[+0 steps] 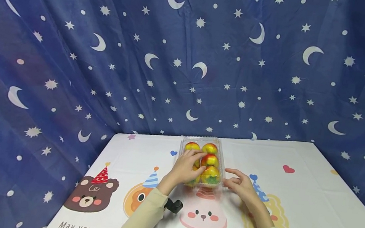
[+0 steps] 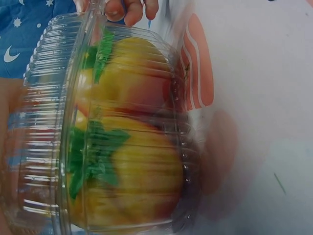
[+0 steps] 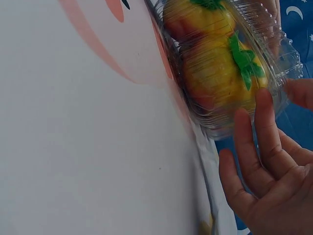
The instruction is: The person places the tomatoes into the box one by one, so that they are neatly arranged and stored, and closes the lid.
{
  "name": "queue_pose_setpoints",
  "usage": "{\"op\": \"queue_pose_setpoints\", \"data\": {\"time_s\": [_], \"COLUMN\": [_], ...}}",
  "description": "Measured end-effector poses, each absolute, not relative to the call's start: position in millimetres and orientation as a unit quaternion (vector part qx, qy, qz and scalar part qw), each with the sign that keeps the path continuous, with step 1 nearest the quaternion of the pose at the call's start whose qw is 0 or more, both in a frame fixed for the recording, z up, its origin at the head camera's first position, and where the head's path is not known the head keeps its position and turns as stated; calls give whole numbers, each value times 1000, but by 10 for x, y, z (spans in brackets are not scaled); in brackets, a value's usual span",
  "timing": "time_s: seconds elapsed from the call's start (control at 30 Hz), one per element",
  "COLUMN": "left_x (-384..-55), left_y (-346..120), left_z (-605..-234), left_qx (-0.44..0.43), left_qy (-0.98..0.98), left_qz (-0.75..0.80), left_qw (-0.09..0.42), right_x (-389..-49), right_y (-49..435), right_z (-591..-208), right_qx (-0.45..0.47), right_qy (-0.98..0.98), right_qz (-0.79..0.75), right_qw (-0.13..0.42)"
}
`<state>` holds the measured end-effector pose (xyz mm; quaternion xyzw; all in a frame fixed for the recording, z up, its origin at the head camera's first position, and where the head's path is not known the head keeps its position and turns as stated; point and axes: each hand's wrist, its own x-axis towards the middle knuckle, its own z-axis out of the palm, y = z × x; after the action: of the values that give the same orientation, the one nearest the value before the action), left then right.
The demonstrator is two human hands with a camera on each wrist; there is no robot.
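A clear plastic clamshell box (image 1: 222, 161) stands on the table, its lid down over several red-and-yellow fruits (image 1: 209, 160) with green leafy tops. My left hand (image 1: 187, 167) lies over the left part of the lid, fingers spread across it. At the box's right side is my right hand (image 1: 241, 185), fingers loosely bent. In the right wrist view, the fingertips (image 3: 262, 98) of that hand come right up to the box's end, near the ridged lid rim (image 3: 288, 63). The left wrist view shows the box's ribbed front wall (image 2: 161, 166) close up; most of the left hand is hidden there.
A white tablecloth (image 1: 315, 208) with printed cartoon animals and lettering covers the table. Behind it and at the left hangs a blue curtain (image 1: 211, 56) with moons and stars. Each wrist wears a black camera strap (image 1: 174, 206).
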<state>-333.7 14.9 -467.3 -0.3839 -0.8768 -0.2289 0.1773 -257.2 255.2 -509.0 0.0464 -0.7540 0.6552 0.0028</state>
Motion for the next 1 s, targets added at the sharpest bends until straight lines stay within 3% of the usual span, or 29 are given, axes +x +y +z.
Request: {"op": "queue_pose_setpoints", "data": {"time_s": [1.0], "left_x": [-3334], "left_y": [161], "left_z": [-4688], "left_qx": [-380], "left_qy": [-890], "left_qz": [-191], "left_qw": [163], "right_x": [-2556], "right_y": [2546], "right_z": [-5072], "right_qx": [33], "right_qy": [-755], "right_qz": [655], "right_qw": [-19]}}
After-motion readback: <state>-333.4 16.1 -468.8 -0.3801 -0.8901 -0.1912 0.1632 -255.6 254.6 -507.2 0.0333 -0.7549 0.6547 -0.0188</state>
